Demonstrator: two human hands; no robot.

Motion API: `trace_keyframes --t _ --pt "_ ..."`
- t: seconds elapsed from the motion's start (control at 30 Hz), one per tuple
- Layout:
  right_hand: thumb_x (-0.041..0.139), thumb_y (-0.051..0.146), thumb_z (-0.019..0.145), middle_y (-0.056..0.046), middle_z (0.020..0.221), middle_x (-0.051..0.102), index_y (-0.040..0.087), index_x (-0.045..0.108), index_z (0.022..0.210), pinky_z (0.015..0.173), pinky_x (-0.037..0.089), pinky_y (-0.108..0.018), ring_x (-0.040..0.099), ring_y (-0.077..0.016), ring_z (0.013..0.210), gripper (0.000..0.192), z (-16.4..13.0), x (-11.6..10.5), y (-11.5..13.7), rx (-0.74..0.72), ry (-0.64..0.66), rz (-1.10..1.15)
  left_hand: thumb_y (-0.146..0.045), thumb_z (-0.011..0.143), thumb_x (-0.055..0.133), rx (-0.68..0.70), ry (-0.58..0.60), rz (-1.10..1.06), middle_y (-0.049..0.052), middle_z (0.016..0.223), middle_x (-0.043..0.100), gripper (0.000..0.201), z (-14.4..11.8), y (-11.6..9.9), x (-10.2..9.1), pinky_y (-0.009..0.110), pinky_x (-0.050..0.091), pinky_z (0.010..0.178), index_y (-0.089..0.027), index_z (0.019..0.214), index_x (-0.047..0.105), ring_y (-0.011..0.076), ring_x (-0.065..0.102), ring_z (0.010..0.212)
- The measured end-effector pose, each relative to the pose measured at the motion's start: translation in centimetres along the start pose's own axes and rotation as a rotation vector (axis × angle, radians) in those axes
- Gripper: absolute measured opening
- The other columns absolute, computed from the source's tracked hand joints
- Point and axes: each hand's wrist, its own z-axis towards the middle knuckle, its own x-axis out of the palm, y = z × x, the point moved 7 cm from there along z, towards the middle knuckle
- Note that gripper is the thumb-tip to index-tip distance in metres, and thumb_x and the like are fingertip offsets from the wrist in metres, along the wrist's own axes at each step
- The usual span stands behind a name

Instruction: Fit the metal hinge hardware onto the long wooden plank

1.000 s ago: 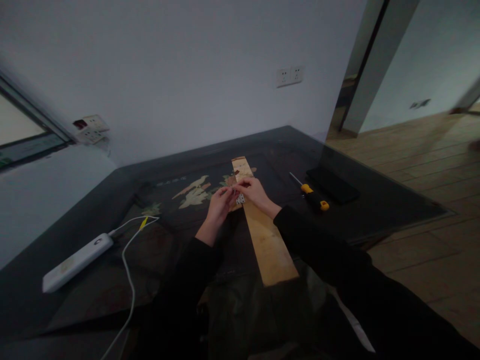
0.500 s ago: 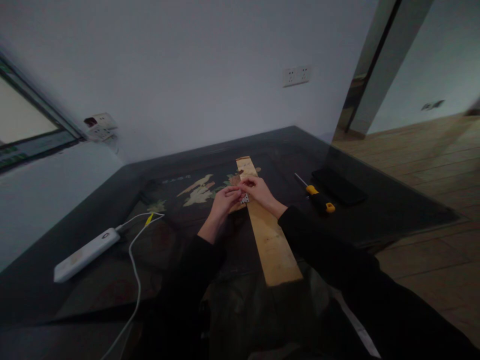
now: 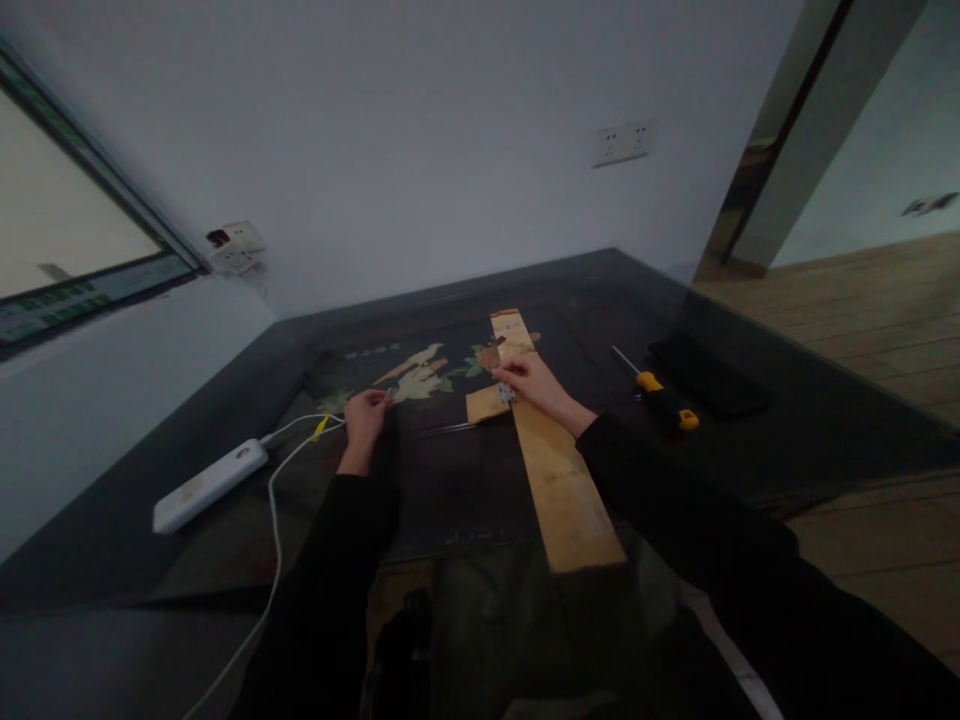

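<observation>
My right hand (image 3: 534,383) pinches a small metal hinge (image 3: 505,393) against the left edge of a long pale wooden plank (image 3: 561,485). The plank runs from the table's near edge toward the wall. A short wooden piece (image 3: 485,404) lies against the plank's left side, just below the hinge. My left hand (image 3: 365,413) rests on the dark glass table (image 3: 787,420) well to the left, fingers curled down, beside the yellow tip of a white cable (image 3: 274,470). Whether that hand holds something small is unclear.
A white power bank (image 3: 210,485) lies at the left with the cable plugged in. To the right of the plank are a yellow-and-black screwdriver (image 3: 660,397) and a flat black phone (image 3: 709,375). Under the glass is a painted panel (image 3: 420,372).
My left hand has left the hinge and moved left across the table to the cable's tip. My right hand stays on the hinge. The view has shifted slightly.
</observation>
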Motion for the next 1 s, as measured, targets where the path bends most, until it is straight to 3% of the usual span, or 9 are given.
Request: trace_keyframes --t 0.17,0.33,0.8,1.0 --pt "0.065 0.044 0.081 0.000 0.064 0.058 0.016 0.064 0.073 0.056 0.037 -0.026 0.051 -0.0117 0.058 0.029 0.0 0.3 -0.6 0.023 0.027 0.029 -0.027 0.083 0.064 0.080 0.054 0.186 0.014 0.100 0.077 0.023 0.0 -0.1 1.0 0.033 0.050 0.080 -0.015 0.099 0.075 0.0271 0.071 0.095" --pt "0.065 0.040 0.081 0.000 0.065 0.060 0.016 0.065 0.073 0.057 0.038 -0.026 0.052 -0.0121 0.059 0.026 0.0 0.2 -0.5 0.019 0.018 -0.011 -0.024 0.083 0.063 0.089 0.077 0.207 0.012 0.099 0.076 0.024 -0.1 -0.2 1.3 0.029 0.050 0.078 -0.015 0.102 0.074 0.0236 0.070 0.093" --pt "0.062 0.027 0.084 -0.003 0.071 0.068 0.016 0.068 0.072 0.066 0.042 -0.028 0.058 -0.0149 0.067 0.017 -0.1 -1.1 0.6 -0.016 -0.089 -0.145 -0.028 0.085 0.058 0.116 0.075 0.224 0.011 0.098 0.074 0.023 -0.3 -0.9 0.9 0.033 0.049 0.083 -0.017 0.100 0.073 0.0244 0.067 0.093" --pt "0.064 0.018 0.082 -0.006 0.080 0.071 0.015 0.072 0.081 0.071 0.044 -0.029 0.061 -0.0163 0.073 0.009 0.0 -1.2 0.1 -0.005 -0.073 -0.285 -0.025 0.085 0.055 0.289 -0.075 0.194 0.012 0.104 0.067 0.027 -1.2 -3.4 -0.2 0.036 0.047 0.092 -0.015 0.106 0.069 0.0245 0.063 0.095"
